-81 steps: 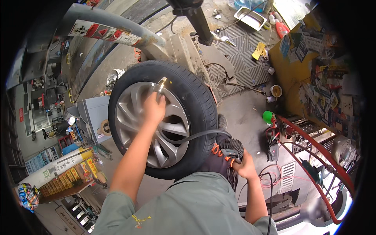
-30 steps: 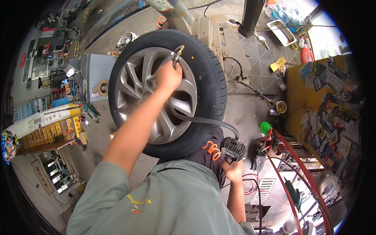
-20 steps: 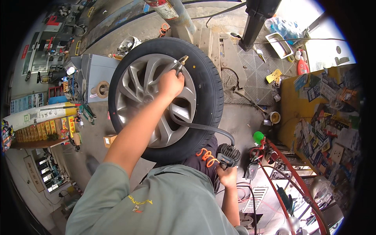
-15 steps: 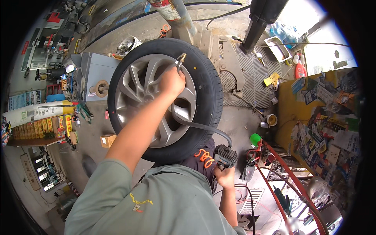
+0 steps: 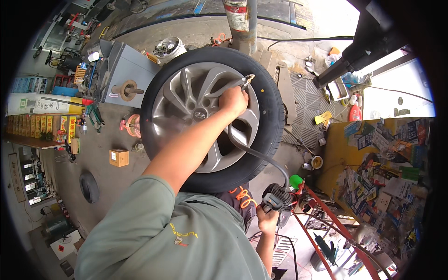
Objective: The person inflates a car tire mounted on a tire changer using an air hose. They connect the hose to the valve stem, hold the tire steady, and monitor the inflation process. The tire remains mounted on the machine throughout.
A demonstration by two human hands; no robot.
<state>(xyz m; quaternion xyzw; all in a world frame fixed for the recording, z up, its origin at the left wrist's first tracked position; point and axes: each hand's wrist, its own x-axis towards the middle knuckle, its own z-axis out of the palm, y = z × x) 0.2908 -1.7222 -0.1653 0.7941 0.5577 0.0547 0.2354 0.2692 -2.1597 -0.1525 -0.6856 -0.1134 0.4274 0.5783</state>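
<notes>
A car wheel (image 5: 198,111) with a grey multi-spoke alloy rim and a black tire (image 5: 154,140) stands in front of me. My left hand (image 5: 234,101) reaches across the rim with its fingers closed around a brass-tipped air chuck (image 5: 248,82) near the rim's upper right edge. Whether the chuck sits on a valve is hidden. From there a dark rubber hose (image 5: 262,155) curves down to a tire inflator gauge (image 5: 275,198) with a ribbed black cover. My right hand (image 5: 267,219) grips the gauge from below, beside my right hip. An orange coiled hose (image 5: 243,197) hangs beside it.
A grey machine (image 5: 133,70) with a threaded shaft stands left of the wheel, near a white bucket (image 5: 169,48). A cardboard box (image 5: 119,157) and a loose tire (image 5: 89,186) are on the left floor. Right, there are a red metal frame (image 5: 326,212) and a littered yellow surface (image 5: 343,140).
My view has shifted, so the wheel and both hands appear farther right. The rim's centre cap shows more fully now. Both hands keep their holds.
</notes>
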